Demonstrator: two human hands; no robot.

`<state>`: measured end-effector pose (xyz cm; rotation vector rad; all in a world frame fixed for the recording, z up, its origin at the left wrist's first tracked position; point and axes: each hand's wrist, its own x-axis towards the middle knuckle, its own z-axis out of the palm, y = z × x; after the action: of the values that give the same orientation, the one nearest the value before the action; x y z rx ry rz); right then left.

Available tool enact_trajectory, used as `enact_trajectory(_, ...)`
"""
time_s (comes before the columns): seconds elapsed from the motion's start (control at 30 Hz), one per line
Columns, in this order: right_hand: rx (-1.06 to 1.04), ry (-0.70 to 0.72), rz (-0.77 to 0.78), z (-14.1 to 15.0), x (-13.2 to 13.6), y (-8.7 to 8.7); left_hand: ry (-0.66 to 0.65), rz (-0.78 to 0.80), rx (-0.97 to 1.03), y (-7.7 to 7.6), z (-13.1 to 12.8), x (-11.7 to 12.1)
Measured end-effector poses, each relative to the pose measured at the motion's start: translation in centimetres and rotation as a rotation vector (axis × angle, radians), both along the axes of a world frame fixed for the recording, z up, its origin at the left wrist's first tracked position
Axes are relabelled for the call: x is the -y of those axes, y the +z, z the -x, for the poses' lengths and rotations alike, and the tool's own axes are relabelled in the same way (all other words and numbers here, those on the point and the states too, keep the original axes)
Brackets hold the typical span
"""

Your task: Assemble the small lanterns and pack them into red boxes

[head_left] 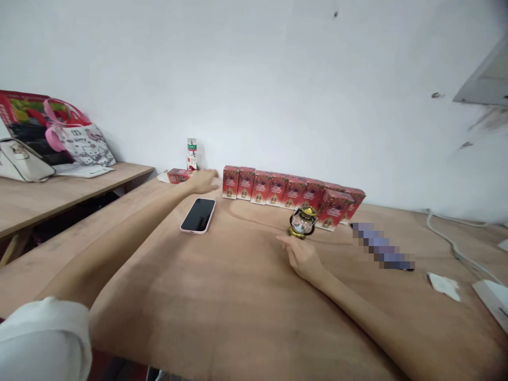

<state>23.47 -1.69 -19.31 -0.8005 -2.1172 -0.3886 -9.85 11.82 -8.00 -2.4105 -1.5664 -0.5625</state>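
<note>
My left hand (203, 181) reaches to the back of the table, its fingers spread and holding nothing. It is beside a red box (179, 175) lying on its side, partly hidden by the wrist, and left of a row of upright red boxes (280, 188). My right hand (304, 257) rests low over the tabletop, index finger stretched out and the other fingers loosely bent, with nothing in it. Just beyond its fingertips stands a small gold-and-black lantern (302, 222) with a clear middle; whether they touch I cannot tell. One more red box (334, 209) stands in front of the row's right end.
A phone (198, 215) lies near my left forearm. Behind that arm stands a clear bottle (192, 153). To the right are a blurred-out purple item (381, 246), a crumpled tissue (443, 286) and a white cable (448, 235). Bags (85, 140) sit on the left table.
</note>
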Motion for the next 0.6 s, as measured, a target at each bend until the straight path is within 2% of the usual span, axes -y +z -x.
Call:
enact_trajectory(0.1,0.003,-0.046,0.002,0.1,0.1,0.0,0.201,-0.057,-0.023,-0.1,3.6,-1.1)
enact_trajectory(0.17,0.003,-0.063,-0.009,0.2,0.1,0.0,0.279,-0.077,-0.042,-0.7,5.3,-1.7)
enact_trajectory(0.33,0.004,-0.055,-0.056,0.5,0.6,0.3,0.371,-0.117,-0.094,-2.0,6.3,-2.1)
enact_trajectory(0.4,-0.006,-0.034,-0.089,0.6,0.8,0.5,0.368,-0.158,-0.106,-1.5,6.1,-1.6)
enact_trajectory(0.47,-0.028,-0.01,-0.108,0.7,1.0,0.6,0.356,-0.216,-0.099,-0.4,5.7,-0.9)
enact_trajectory(0.6,-0.128,0.025,-0.001,1.0,1.5,0.8,0.287,-0.364,-0.047,1.8,3.1,1.8)
